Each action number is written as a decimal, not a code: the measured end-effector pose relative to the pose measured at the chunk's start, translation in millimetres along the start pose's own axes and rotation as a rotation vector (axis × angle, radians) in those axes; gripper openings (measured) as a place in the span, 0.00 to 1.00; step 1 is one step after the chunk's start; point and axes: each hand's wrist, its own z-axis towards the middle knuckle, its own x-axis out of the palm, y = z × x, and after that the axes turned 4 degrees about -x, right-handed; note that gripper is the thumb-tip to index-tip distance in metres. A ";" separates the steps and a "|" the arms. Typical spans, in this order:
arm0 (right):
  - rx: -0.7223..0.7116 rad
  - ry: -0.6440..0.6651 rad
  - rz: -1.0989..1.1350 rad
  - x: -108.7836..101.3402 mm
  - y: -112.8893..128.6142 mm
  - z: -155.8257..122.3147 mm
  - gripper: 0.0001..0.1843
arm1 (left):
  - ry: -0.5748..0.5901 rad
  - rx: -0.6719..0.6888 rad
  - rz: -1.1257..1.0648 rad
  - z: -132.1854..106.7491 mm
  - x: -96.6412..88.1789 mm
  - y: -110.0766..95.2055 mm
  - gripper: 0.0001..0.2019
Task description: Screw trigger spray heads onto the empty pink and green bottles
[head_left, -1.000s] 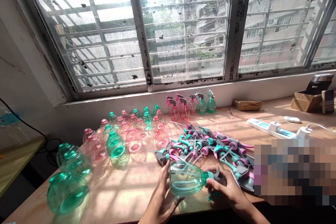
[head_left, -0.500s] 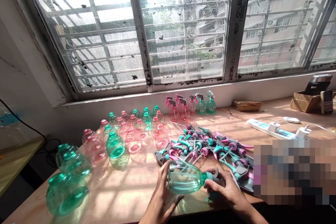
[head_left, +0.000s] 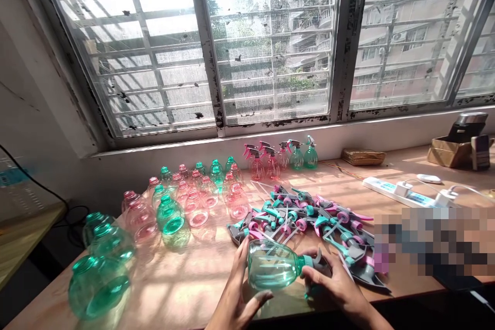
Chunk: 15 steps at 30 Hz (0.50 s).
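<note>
A clear green bottle (head_left: 270,267) lies on its side between my hands, low at the table's front edge. My left hand (head_left: 236,294) wraps round the bottle's base end, thumb under it. My right hand (head_left: 337,286) is closed on the grey spray head (head_left: 317,263) fitted at the bottle's neck. Just behind lies a heap of loose grey, green and pink spray heads (head_left: 309,216).
Several open pink and green bottles (head_left: 185,201) stand on the wooden table (head_left: 185,283) to the left. Several capped spray bottles (head_left: 280,157) line the window wall. A power strip (head_left: 402,192) and a cardboard box (head_left: 454,152) sit at right. A blurred patch covers the right front.
The bottle has turned a little in my hands while the right hand stays on the spray head. The view has shifted slightly; nothing else moved.
</note>
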 end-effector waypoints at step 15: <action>-0.007 -0.013 -0.127 -2.9 3.4 -0.7 0.24 | 0.021 0.004 0.016 -2.1 0.2 5.1 0.44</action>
